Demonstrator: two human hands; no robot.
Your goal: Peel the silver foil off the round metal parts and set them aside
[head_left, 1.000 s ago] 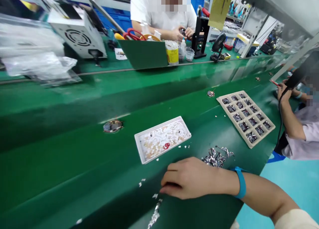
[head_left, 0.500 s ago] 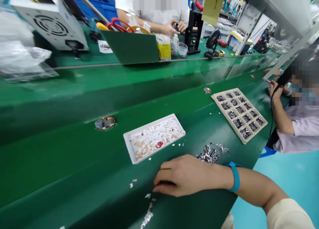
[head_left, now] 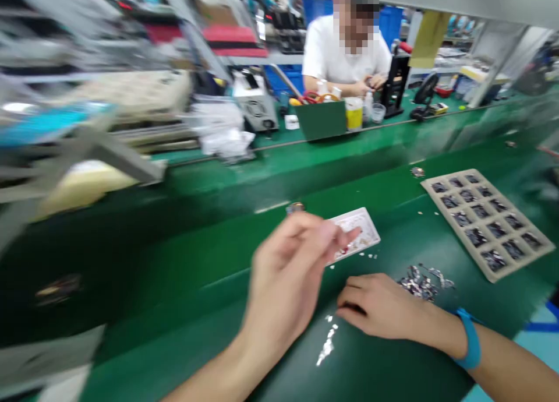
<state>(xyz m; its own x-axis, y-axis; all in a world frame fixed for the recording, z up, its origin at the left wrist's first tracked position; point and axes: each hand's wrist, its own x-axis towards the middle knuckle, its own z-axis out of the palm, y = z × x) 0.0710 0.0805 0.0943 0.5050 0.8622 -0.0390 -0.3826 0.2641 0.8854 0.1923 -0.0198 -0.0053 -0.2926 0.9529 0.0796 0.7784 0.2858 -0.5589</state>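
Observation:
My left hand (head_left: 286,271) is raised over the bench in front of the white tray (head_left: 369,226), partly covering it. Its thumb and fingers are drawn together in a pinch, blurred by motion; anything between the tips is too small to make out. My right hand (head_left: 378,306), with a blue wrist strap (head_left: 469,339), rests on the green bench, fingers curled and their tips turned down. What it may hold is hidden. Beside it lies a heap of small shiny metallic parts (head_left: 421,282). Small silvery-white scraps (head_left: 326,346) are scattered to its lower left.
A beige compartment tray (head_left: 489,227) with dark parts lies at the right. Round assemblies (head_left: 59,289) sit along the green channel. Across the bench a person (head_left: 347,52) in white works behind a green box (head_left: 323,121). A grey metal frame (head_left: 126,154) stands at left.
The view has swung left, so the bench things appear further right. My left hand has come into view in front of the white tray. My right hand keeps its curled pose on the bench.

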